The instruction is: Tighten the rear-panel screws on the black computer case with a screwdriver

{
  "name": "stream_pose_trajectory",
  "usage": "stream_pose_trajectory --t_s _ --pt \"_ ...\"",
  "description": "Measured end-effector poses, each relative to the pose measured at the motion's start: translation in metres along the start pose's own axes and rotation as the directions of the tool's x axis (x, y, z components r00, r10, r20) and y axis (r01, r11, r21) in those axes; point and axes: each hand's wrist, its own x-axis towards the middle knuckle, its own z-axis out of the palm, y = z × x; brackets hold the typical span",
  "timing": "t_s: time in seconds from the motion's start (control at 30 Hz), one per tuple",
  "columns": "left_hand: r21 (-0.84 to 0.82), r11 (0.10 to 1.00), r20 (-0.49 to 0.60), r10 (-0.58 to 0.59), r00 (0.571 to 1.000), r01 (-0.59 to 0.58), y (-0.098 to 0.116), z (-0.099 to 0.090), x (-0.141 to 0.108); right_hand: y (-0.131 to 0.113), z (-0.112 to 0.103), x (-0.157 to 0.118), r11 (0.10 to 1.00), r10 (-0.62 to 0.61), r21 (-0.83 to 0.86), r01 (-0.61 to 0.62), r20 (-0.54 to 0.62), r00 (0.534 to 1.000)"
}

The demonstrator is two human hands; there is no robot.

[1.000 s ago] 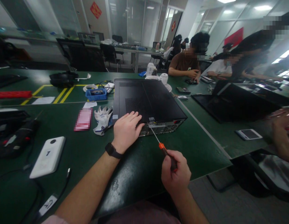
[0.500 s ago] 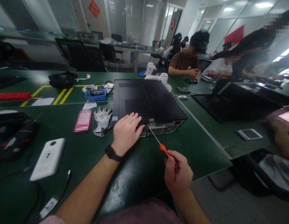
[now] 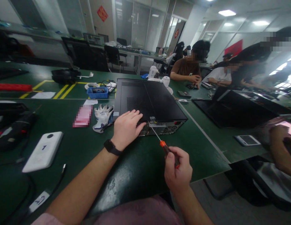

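Observation:
A black desktop computer case [image 3: 145, 97] lies on its side on the green table, its back panel with ports and a fan grille turned toward me. My left hand [image 3: 126, 126] rests on the case's near edge, fingers stretched out over the top cover. In my right hand [image 3: 178, 168] is an orange and dark-handled screwdriver [image 3: 163, 145], fingers wrapped round the handle. Its thin shaft points up and left, and the tip meets the upper rim of the back panel, just right of my left thumb. Whether a screw sits under the tip is too small to tell.
Left of the case lie grey-white work gloves [image 3: 103, 117], a pink item [image 3: 83, 115], a blue tray [image 3: 98, 92] and a white power bank [image 3: 43, 151]. A black panel [image 3: 237, 109] and a phone [image 3: 247, 140] are at right. Other people sit beyond.
The camera view has shifted slightly. The screwdriver's handle has turned in my right hand, showing its dark side, while the tip stays at the same spot. My left hand stays on the case.

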Motion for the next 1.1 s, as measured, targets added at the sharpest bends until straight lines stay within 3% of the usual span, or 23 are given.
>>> stream_pose_trajectory --t_s 0.5,0.8,0.93,1.1 --pt "-0.007 1.000 -0.014 0.016 1.000 -0.016 -0.001 0.001 0.000 -0.006 0.001 -0.002 0.997 -0.076 -0.015 0.075 -0.035 0.997" --pt "0.009 1.000 -0.021 0.017 1.000 -0.017 0.000 0.001 0.000 0.014 0.005 -0.007 0.996 0.021 0.088 -0.021 -0.004 1.000" --pt "0.018 1.000 -0.023 0.024 0.999 -0.023 -0.001 0.002 0.000 0.007 0.005 -0.005 0.994 0.041 0.100 -0.043 0.017 0.999" --pt "0.032 0.999 -0.013 0.019 1.000 -0.018 -0.001 0.001 0.000 -0.007 0.003 0.000 0.997 -0.041 0.060 0.042 -0.020 0.999"
